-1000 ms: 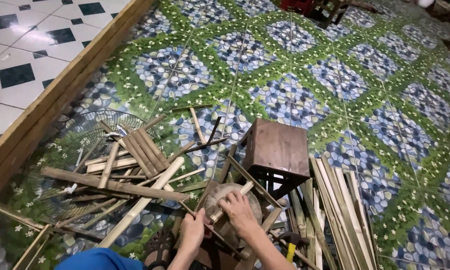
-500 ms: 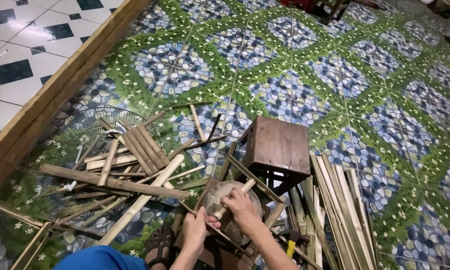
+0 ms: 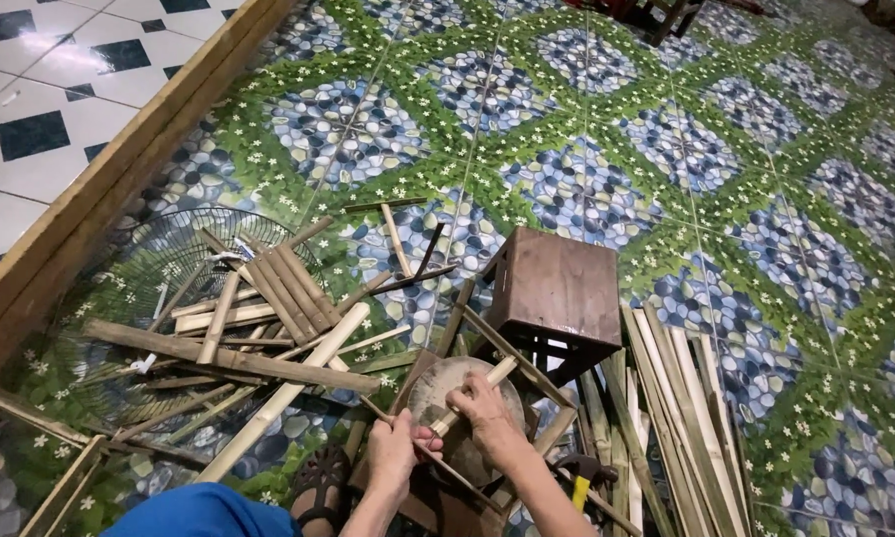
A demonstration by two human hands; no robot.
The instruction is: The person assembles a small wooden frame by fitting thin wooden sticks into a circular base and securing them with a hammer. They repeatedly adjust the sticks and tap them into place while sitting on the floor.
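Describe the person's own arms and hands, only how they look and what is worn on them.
Both forearms are bare, with no sleeves in view. The left hand and right hand wear no gloves. No ring, watch or bracelet can be made out at this size. Blue cloth shows at the bottom edge, and a dark sandal on a foot.

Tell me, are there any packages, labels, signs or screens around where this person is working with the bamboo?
None that I can see: no package, sign or screen.
The nearest to a label is a small pale scrap on the round wire fan guard, left of the hands; it is too small to tell what it is.
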